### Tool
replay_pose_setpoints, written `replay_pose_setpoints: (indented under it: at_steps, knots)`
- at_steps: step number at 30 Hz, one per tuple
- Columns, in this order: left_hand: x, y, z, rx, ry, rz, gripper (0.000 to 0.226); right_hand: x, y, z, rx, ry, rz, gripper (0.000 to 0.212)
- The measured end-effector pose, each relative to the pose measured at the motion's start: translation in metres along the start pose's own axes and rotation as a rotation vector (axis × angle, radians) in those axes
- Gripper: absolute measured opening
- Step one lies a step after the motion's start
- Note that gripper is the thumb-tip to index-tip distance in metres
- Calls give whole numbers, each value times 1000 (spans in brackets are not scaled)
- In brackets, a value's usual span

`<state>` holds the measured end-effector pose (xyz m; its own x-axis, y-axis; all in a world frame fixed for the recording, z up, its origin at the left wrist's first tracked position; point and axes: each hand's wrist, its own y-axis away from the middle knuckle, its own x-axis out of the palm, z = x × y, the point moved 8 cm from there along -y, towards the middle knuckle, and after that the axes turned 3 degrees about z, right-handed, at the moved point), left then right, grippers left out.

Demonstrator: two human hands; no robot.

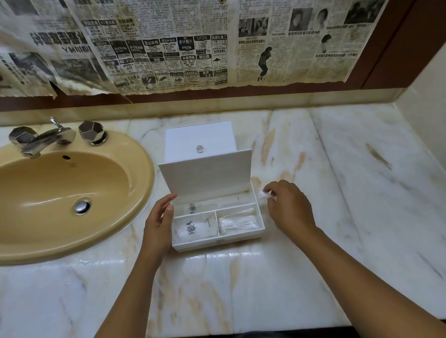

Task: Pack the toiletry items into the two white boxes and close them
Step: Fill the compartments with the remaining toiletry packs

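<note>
On the veined marble counter point(297, 271), the open white compartmented box point(217, 225) sits between the hands: left hand point(158, 229) relaxed against its side, right hand point(290, 205) pinching small white cotton item point(262, 195).

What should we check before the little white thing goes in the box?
1. Front box lid is up: ok.
2. Left hand steadies the box's side: ok.
3. Right hand pinches the small white item: ok.
4. Room in the cotton swab compartment: cannot tell.
5. Back box with the clear knob is closed: ok.
</note>
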<state>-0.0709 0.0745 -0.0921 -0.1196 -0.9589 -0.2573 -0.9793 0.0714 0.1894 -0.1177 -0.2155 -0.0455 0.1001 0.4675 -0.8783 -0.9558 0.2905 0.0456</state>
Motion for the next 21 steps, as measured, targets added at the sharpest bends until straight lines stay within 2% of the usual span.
replay_pose_setpoints:
  at_steps: [5,11,16,18,21]
  knots:
    - [0,0,0,-11,0,-10,26,-20,2,33,-112,-90,-65,26]
    - [-2,-1,2,-7,-7,-13,26,6,16,76,-281,-24,123,23]
    - [-2,-1,1,-7,-9,-9,26,44,23,79,-246,147,287,21]
    - [-2,-1,1,-4,-17,-11,26,51,22,77,-228,193,319,15]
    - [-3,-1,2,-1,-23,-13,26,53,22,76,-207,194,346,21]
